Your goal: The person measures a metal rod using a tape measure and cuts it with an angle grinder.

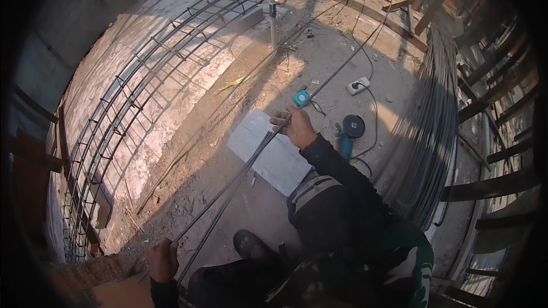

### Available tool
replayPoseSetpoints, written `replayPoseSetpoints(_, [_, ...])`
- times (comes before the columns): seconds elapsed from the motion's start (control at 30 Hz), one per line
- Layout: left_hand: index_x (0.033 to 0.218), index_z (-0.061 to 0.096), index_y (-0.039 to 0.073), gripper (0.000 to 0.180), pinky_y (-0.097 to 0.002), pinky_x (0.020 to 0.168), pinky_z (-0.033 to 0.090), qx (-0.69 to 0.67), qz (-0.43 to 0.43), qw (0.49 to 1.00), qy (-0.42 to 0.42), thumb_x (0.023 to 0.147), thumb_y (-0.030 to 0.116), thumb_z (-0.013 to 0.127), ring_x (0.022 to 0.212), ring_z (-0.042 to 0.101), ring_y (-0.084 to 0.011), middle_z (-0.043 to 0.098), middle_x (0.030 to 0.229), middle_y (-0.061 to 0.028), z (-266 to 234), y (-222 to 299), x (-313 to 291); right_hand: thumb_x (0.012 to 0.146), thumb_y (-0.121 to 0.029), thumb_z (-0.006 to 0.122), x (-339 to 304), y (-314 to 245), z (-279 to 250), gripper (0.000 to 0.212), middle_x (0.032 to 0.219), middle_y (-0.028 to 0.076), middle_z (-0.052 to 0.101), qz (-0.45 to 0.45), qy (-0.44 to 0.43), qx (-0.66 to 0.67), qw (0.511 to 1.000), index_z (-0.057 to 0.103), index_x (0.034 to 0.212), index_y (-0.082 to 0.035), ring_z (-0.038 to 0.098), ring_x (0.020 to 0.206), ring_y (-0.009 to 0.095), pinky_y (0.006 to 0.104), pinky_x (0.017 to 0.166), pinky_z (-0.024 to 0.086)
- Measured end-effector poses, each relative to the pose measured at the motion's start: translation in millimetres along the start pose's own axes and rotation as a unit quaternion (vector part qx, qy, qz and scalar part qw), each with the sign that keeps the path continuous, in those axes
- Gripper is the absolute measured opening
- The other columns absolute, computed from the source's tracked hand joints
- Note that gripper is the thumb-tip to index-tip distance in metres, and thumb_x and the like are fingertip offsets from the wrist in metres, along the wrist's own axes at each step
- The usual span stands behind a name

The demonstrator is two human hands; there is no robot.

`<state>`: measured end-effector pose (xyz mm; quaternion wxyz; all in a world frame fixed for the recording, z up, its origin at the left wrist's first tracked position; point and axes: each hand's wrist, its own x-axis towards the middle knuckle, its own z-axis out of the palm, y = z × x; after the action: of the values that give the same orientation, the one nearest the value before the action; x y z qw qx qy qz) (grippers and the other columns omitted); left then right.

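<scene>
A long thin steel rod [343,69] slants from the lower left to the upper right. My right hand [301,129] is closed around it near its middle, above a pale grey slab [287,169]. My left hand [163,260], at the lower left, is curled closed on the same rod. A few more steel rods [227,193] lie beside it, their ends resting over the slab. Just beyond my right hand sits a small teal tool with a round pale face [301,98]; its kind is unclear. An angle grinder [348,134] with a dark disc lies to the right.
A long rebar cage [132,92] curves along the left. At right lies a big bundle of thin steel rods [423,137]. A white socket block [358,85] with a dark cord is on the ground. An upright pipe [272,11] stands at the back, near wooden boards [371,12].
</scene>
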<state>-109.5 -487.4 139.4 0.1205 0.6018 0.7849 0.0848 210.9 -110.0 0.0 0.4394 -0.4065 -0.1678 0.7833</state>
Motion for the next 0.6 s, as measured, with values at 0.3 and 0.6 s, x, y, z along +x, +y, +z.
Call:
replayPoseSetpoints(0.3, [0.085, 0.052, 0.000, 0.024, -0.0521, 0.061, 0.042, -0.195, 0.056, 0.967, -0.155, 0.096, 0.021, 0.053, 0.070, 0.056, -0.0465, 0.054, 0.066, -0.0248, 141.2, -13.9, 10.3, 0.096, -0.024, 0.053, 25.1, 15.2, -87.1, 0.031, 0.090, 0.016, 0.063, -0.067, 0.091, -0.301, 0.947, 0.052, 0.101, 0.007, 0.068, 0.076, 0.027, 0.0398, 0.067, 0.057])
replayPoseSetpoints(0.6, [0.095, 0.048, 0.003, 0.017, -0.0502, 0.064, 0.049, -0.168, 0.045, 0.973, -0.152, 0.094, 0.019, 0.053, 0.075, 0.062, -0.0427, 0.060, 0.086, -0.0202, 222.3, -33.9, -24.5, 0.091, -0.035, 0.061, 40.4, 1.4, -125.9, 0.034, 0.074, 0.016, 0.069, -0.181, 0.067, -0.856, 0.480, 0.065, 0.088, -0.001, 0.068, 0.074, 0.030, 0.0415, 0.063, 0.051])
